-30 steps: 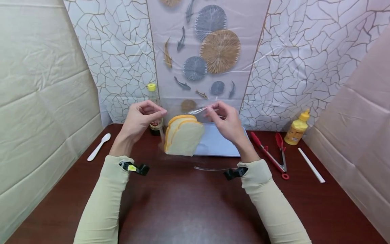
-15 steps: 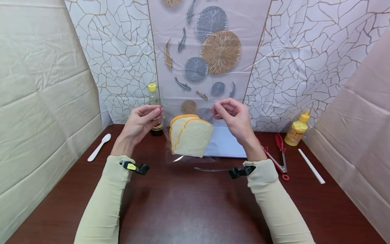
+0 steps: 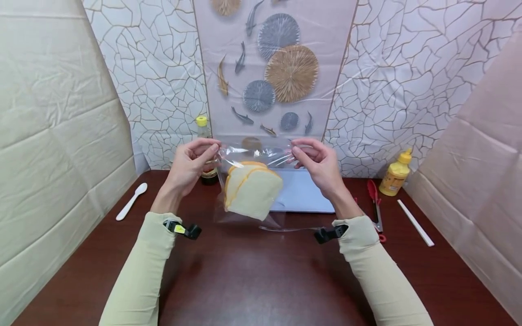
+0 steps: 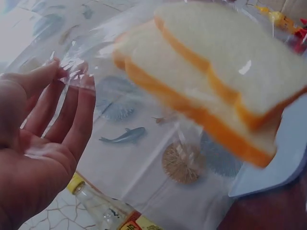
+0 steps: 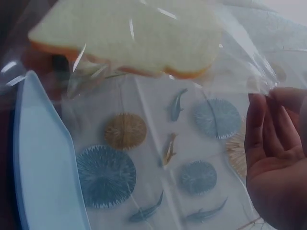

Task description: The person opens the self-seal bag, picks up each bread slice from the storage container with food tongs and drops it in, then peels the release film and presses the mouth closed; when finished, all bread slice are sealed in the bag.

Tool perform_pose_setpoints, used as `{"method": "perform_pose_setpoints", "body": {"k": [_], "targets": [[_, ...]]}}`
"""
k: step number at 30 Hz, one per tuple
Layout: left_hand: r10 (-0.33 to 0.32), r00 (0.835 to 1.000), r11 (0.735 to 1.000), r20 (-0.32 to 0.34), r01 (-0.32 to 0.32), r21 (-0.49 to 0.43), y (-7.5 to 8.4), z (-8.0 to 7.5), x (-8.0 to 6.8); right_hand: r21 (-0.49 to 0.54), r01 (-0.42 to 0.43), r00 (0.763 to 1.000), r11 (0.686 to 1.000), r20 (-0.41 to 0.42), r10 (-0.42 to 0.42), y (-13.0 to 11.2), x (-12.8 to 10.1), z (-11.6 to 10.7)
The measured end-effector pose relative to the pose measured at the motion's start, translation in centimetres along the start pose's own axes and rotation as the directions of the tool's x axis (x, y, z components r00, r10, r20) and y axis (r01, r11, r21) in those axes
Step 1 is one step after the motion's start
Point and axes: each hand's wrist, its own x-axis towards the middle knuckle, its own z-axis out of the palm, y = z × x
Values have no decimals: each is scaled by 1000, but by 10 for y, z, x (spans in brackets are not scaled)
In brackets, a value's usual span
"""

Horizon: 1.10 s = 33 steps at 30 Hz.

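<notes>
While both hands (image 3: 191, 165) (image 3: 316, 163) pinch bag (image 3: 254, 156) | bread (image 3: 250, 192) inside, seemingly two slices

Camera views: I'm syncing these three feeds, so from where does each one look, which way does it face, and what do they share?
Head: sits high, faces forward and down at the table; both sleeves, the left hand and the right hand show.
Left wrist: looks past the left hand's fingers at the clear bag.
Right wrist: looks past the right hand's fingers at the same bag.
Shared: all three show the bread slices and the blue tray.
</notes>
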Motion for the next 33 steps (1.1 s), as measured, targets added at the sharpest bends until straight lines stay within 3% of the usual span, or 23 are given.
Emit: {"method": "perform_pose_setpoints", "body": {"k": [5,16,21,33], "targets": [[29,997,999,72,-31,19,-6,3,-1,51,33,999,998,30,-35,-5,-4,-9],[92,984,992,149,-79,-96,-9,5,-5,49,41,986,998,161,-49,-11,-9,-27],[92,990,989,110,-78,-122,-10,7,-6,30,51,982,998,179,-56,-15,-10,-28],[118,990,993,79,-116,-33,-6,14,-3,56,80,971,995,221,-91,-16,-14,-34]]}}
